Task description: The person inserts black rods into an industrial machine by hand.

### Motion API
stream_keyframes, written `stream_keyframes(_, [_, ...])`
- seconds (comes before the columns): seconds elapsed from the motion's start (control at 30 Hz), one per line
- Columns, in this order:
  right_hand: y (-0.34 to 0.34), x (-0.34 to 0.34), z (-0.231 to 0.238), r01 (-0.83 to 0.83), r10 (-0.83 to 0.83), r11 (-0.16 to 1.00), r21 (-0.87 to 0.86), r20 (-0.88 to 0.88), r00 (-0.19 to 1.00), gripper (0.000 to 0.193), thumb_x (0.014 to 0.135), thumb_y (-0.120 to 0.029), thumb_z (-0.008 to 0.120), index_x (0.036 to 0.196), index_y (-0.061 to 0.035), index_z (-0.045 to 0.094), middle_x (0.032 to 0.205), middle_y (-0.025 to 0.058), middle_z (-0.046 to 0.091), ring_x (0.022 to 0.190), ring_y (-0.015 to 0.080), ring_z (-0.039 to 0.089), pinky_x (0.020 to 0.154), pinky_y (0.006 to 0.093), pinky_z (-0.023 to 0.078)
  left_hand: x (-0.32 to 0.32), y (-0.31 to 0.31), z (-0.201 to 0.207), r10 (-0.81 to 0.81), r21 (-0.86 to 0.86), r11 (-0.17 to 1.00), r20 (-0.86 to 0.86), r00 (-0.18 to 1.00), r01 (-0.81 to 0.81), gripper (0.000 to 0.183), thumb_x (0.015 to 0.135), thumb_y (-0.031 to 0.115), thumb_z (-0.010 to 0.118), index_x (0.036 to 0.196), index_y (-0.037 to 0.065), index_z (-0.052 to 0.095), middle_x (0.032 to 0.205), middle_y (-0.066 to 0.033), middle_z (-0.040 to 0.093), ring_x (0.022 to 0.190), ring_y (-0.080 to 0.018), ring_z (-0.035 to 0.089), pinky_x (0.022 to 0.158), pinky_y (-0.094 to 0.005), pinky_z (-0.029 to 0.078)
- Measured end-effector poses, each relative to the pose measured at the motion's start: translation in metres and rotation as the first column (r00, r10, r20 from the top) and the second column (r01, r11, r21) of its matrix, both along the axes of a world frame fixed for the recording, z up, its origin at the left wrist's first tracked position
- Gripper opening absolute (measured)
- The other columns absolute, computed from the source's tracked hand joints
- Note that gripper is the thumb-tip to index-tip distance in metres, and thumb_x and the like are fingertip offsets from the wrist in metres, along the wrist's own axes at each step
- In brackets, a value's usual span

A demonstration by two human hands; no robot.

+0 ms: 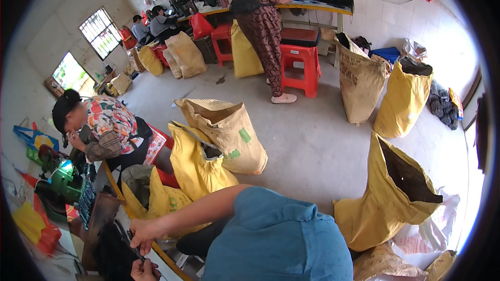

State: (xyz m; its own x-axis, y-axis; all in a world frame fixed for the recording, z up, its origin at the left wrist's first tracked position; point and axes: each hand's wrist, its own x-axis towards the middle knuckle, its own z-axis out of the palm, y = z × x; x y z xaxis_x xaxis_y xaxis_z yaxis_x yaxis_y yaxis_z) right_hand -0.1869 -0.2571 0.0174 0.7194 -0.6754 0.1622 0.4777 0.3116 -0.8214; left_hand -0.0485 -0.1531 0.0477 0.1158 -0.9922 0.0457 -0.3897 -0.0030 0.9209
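My right hand (141,235) is at the lower left, at the end of my bare forearm reaching from my teal sleeve. Its fingers are closed around a thin dark strip (136,253) whose kind I cannot make out. Just below it, partly cut by the lower edge, my left hand (145,270) has its fingers bent at the strip's lower end. Beside both hands a loose black heap (110,250) lies on the worktable, soft and fibrous to look at.
A person in a floral top (112,125) sits by a green machine (66,182). Yellow sacks (195,161) and a tan sack (229,132) stand beside my table; another open yellow sack (383,198) is at right. Another person (263,31) stands at the far bench beside a red stool (300,70).
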Motion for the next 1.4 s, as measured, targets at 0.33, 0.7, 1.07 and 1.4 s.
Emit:
stream_keyframes(0.33, [0.004,0.001,0.000,-0.008,0.008,1.000,0.003,0.017,1.000,0.024,0.072,-0.002,0.056,0.090,0.0105,0.046,0.075,0.0182,0.053,0.059,0.0262,0.060,0.049,0.0317,0.052,-0.009,0.008,0.008,0.011,0.027,1.000,0.048,0.999,-0.012,0.007,0.078,0.004,0.052,0.077,-0.003,0.052,0.057,-0.0047,0.051,0.040,-0.0053,0.037,0.035,-0.0169,0.027])
stream_keyframes(0.7, [0.003,0.001,0.000,-0.021,0.021,1.000,-0.007,0.055,0.998,0.026,0.072,-0.006,0.057,0.090,0.0086,0.046,0.073,0.0168,0.054,0.058,0.0246,0.060,0.049,0.0320,0.052,-0.009,0.004,0.007,0.003,0.054,0.999,-0.051,0.999,0.000,0.007,0.077,0.005,0.053,0.074,-0.001,0.051,0.056,-0.0040,0.050,0.039,-0.0049,0.036,0.035,-0.0164,0.025])
stream_keyframes(1.07, [0.006,0.000,0.000,-0.046,0.048,0.999,-0.023,0.079,0.996,0.024,0.070,-0.004,0.056,0.091,0.0059,0.049,0.073,0.0159,0.057,0.057,0.0241,0.060,0.050,0.0318,0.051,-0.008,0.002,0.001,0.028,0.060,0.998,-0.040,0.999,-0.025,0.009,0.077,0.008,0.057,0.074,0.002,0.050,0.056,-0.0037,0.050,0.039,-0.0048,0.036,0.035,-0.0163,0.027])
stream_keyframes(1.4, [0.006,0.003,0.002,-0.068,0.071,0.997,-0.046,0.065,0.995,0.023,0.071,-0.005,0.056,0.089,0.0061,0.050,0.070,0.0158,0.057,0.056,0.0232,0.060,0.049,0.0320,0.052,-0.013,0.014,0.012,-0.007,0.002,1.000,-0.016,1.000,0.007,0.015,0.081,0.011,0.051,0.071,0.000,0.051,0.052,-0.0013,0.046,0.039,-0.0040,0.034,0.036,-0.0171,0.024])
